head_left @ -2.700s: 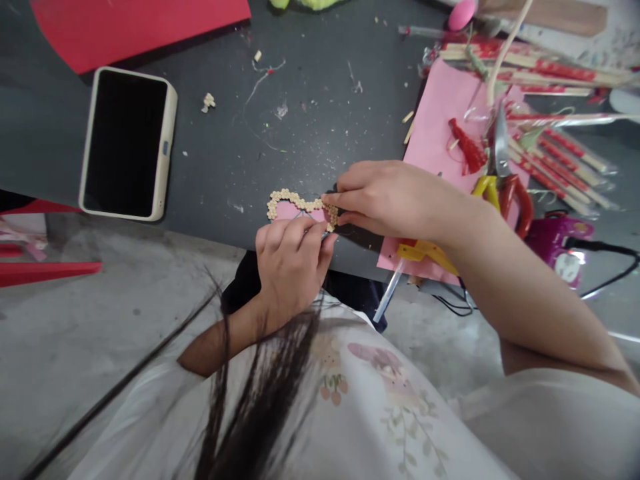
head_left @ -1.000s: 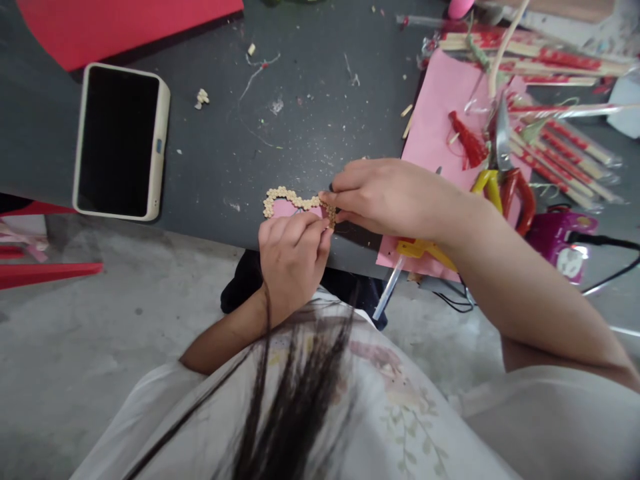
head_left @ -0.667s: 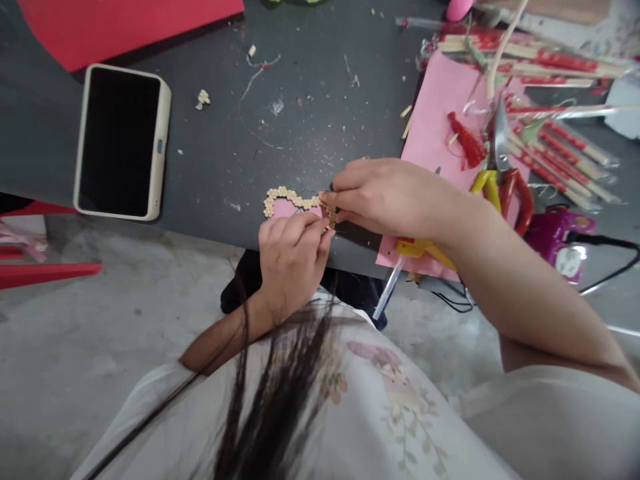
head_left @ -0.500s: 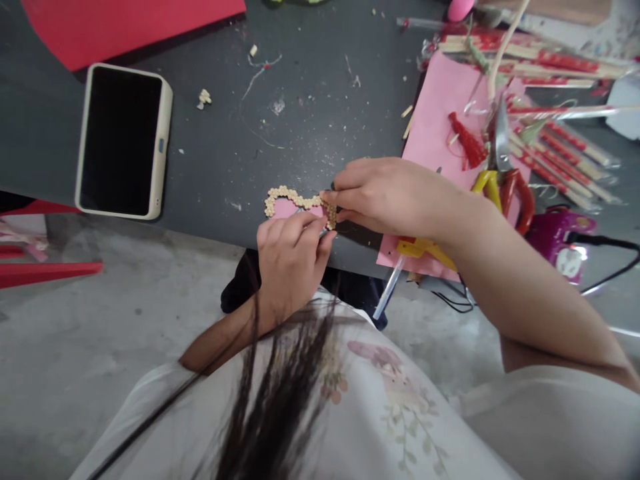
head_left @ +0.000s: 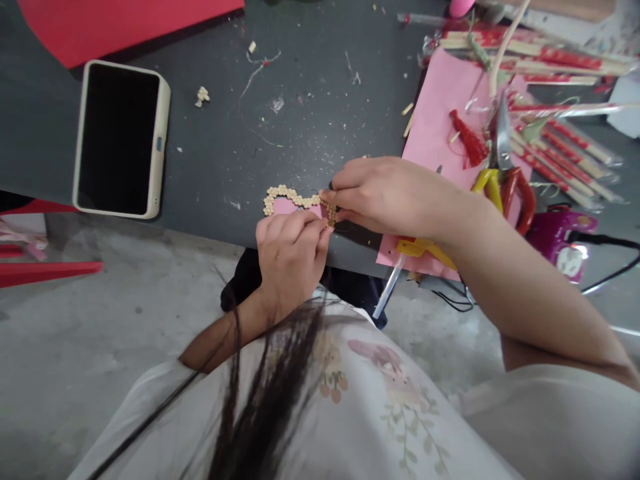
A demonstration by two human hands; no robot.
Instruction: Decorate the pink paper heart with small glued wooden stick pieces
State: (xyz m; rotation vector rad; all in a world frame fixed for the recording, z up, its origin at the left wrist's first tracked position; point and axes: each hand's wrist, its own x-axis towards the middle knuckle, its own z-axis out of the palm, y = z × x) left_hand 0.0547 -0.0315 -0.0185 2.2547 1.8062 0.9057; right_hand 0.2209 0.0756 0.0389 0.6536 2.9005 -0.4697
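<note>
At the table's near edge lies a small pink piece (head_left: pixel 284 206) with a wavy border of pale, round, bead-like bits (head_left: pixel 295 197) along its rim. My left hand (head_left: pixel 290 253) covers its near side, fingers curled and pressed onto it. From the right, my right hand (head_left: pixel 380 197) pinches the border's right end between thumb and fingers. The fingertips of both hands almost meet there. Whatever lies under my left palm is hidden.
A pale-cased phone-like device (head_left: pixel 117 140) lies left, below red paper (head_left: pixel 125 23). On the right are pink paper (head_left: pixel 435 100), scissors (head_left: pixel 503 143), a red tassel (head_left: pixel 467 140), wrapped sticks (head_left: pixel 560 150), a purple box (head_left: pixel 563 240) and a yellow glue gun (head_left: pixel 413 248) under my forearm.
My left thumb has drawn in closer to the fingers at the border's right end. My right hand keeps its pinch in nearly the same place.
</note>
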